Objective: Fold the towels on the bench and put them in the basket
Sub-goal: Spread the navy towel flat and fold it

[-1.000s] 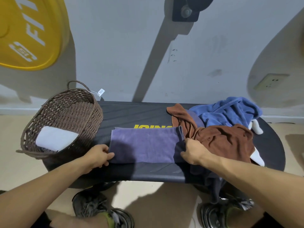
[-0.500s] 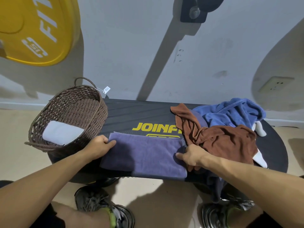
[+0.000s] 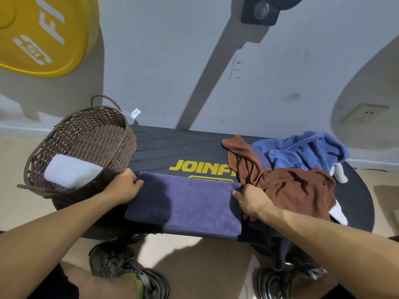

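A purple towel point(image 3: 185, 201) lies flat and folded on the black bench point(image 3: 172, 147), near its front edge. My left hand point(image 3: 125, 186) grips the towel's left end. My right hand point(image 3: 250, 199) grips its right end. To the right lies a crumpled brown towel point(image 3: 289, 186), with a blue towel point(image 3: 302, 149) behind it and white cloth point(image 3: 340, 175) showing under them. A brown wicker basket point(image 3: 103, 139) stands on the bench's left end, and a folded white towel point(image 3: 71, 173) lies inside it.
A grey wall rises right behind the bench, with a yellow weight plate point(image 3: 43, 33) at upper left and a socket point(image 3: 362, 113) at right. My shoes point(image 3: 129, 270) are on the beige floor below the bench's front edge.
Both hands drew the purple towel toward the bench's front edge, uncovering the yellow lettering. The towel now lies flatter and hangs a little over the front.
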`<state>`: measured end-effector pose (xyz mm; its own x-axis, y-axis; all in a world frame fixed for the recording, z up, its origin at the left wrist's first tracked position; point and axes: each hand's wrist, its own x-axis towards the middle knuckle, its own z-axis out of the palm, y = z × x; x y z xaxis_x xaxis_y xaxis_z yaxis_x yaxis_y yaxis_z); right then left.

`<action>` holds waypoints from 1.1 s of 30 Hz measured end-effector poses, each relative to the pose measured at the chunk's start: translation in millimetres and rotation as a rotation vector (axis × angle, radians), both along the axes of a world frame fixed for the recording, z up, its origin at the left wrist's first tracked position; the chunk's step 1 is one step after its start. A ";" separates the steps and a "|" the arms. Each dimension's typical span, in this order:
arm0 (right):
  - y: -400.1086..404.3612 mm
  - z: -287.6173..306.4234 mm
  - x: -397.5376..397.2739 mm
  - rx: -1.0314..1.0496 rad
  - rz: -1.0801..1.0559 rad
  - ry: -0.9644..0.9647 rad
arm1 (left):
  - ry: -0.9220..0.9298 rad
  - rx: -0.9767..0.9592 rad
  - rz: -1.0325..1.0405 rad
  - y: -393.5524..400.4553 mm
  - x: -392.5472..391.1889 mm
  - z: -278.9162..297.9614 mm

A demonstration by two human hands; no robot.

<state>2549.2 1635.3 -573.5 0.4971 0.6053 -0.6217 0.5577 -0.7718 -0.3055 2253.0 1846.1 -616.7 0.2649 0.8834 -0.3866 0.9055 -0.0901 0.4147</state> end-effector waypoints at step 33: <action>-25.7 7.4 0.3 0.302 -0.657 0.563 | 0.382 0.193 -1.007 -105.1 71.2 -0.6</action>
